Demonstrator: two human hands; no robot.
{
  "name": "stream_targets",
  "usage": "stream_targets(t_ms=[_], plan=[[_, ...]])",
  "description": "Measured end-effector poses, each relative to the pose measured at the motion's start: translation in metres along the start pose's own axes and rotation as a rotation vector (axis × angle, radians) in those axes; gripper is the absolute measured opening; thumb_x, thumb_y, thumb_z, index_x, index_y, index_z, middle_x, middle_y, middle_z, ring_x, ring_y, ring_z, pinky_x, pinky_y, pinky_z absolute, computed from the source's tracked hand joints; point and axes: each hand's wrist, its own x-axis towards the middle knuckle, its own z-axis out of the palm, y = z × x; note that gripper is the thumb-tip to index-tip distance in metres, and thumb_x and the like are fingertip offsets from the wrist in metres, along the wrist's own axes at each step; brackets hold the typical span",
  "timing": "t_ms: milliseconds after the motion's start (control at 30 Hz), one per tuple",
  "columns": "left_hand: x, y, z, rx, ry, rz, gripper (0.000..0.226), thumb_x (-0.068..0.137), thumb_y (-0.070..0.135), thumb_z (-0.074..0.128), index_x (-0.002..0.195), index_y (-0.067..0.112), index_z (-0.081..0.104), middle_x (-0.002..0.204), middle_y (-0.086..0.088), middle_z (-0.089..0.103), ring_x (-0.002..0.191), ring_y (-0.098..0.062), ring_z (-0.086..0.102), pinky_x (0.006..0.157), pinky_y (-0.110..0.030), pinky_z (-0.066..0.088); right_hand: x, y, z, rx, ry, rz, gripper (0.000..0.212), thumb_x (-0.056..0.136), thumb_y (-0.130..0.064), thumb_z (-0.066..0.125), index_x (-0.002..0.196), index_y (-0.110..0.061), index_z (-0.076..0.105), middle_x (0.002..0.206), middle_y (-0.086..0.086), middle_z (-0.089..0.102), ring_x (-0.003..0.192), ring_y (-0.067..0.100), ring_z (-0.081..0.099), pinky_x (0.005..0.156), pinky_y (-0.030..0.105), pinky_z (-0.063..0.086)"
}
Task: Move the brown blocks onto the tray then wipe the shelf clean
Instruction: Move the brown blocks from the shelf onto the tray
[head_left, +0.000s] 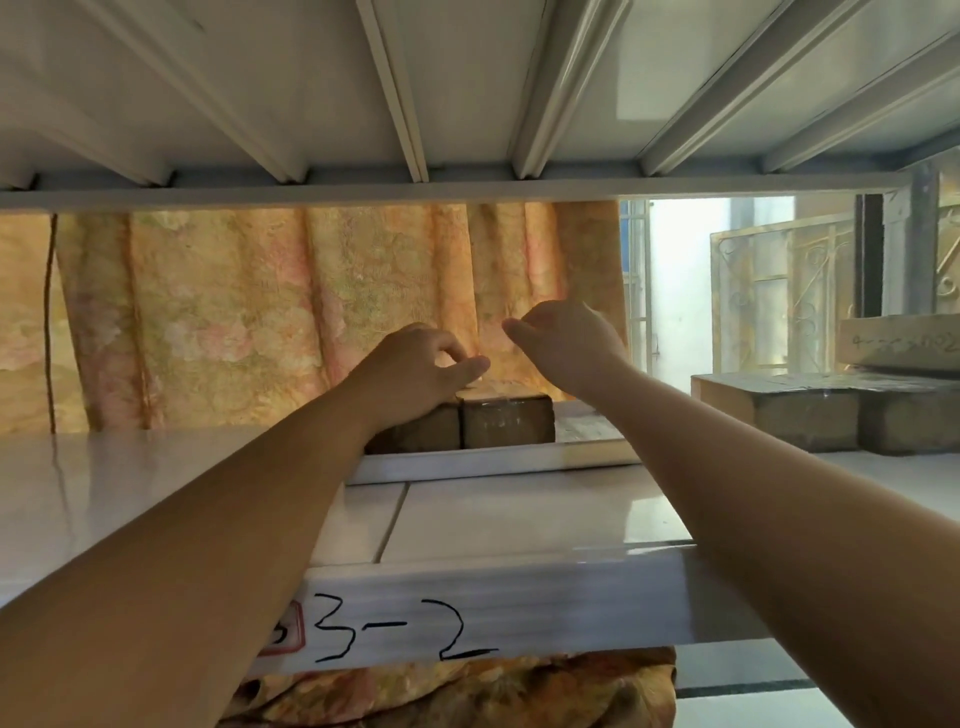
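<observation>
head view: two brown rectangular blocks (498, 420) sit side by side on the white flat tray (467, 461), which lies on the glossy white shelf (104, 483). the left hand (415, 369) rests on the left block, fingers curled loosely. the right hand (566, 338) hovers above, half curled, holding nothing. more brown blocks (810, 410) stand on the shelf far right.

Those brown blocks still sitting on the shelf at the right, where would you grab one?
Take the nearest block by its two long side faces, coming from the front. It is a squared bar lying flat, end face toward the camera, its left side free; the right side abuts another block.
</observation>
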Motion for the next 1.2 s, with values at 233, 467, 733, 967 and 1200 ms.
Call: stream_targets(t_ms=[233,467,733,967,1200], plan=[[0.01,0.071,0.005,0.195,0.097,0.195,0.023,0.091,0.033,0.05,0.104,0.02,0.063,0.111,0.002,0.065,0.094,-0.015,0.058,0.08,-0.033,0.049,-0.016,0.019,-0.046,-0.34,0.104,-0.083,0.028,0.087,-0.032,0.051,0.101,-0.02,0.071,0.118,0.004,0.061,0.126,0.025,0.039,0.099,0.037,0.038],[0.039,0.18,0.046,0.237,-0.016,0.248,0.029,0.091,0.027,0.048,0.107,0.008,0.064,0.111,-0.006,0.066,0.099,-0.022,0.061,0.086,-0.038,0.051,-0.002,0.083,-0.119,-0.532,0.111,0.055,0.034,0.089,-0.036,0.048,0.11,-0.015,0.063,0.118,0.009,0.058,0.127,0.032,0.036,0.097,0.042,0.039],[0.085,0.292,0.119,0.078,-0.107,-0.006,0.062,0.095,0.052,0.033,0.095,-0.002,0.062,0.108,-0.021,0.064,0.105,-0.035,0.06,0.083,-0.038,0.048,0.03,0.203,-0.214,-0.537,0.049,0.142,0.044,0.085,-0.037,0.049,0.126,-0.021,0.054,0.129,0.001,0.057,0.131,0.031,0.035,0.102,0.044,0.029],[0.096,0.32,0.158,0.224,-0.378,-0.28,0.072,0.093,0.052,0.042,0.145,0.004,0.028,0.155,-0.012,0.024,0.142,-0.03,0.025,0.113,-0.035,0.021,0.036,0.28,-0.26,-0.566,-0.069,0.294,0.083,0.071,-0.07,0.045,0.139,-0.022,0.044,0.149,0.007,0.039,0.141,0.037,0.023,0.111,0.058,0.019],[0.091,0.325,0.167,0.187,-0.506,-0.509,0.062,0.091,0.052,0.046,0.132,0.005,0.046,0.137,-0.013,0.048,0.128,-0.028,0.045,0.089,-0.031,0.036,0.034,0.299,-0.261,-0.365,-0.244,0.262,0.087,0.077,-0.069,0.053,0.142,-0.013,0.039,0.151,0.01,0.036,0.136,0.032,0.038,0.11,0.045,0.034]])
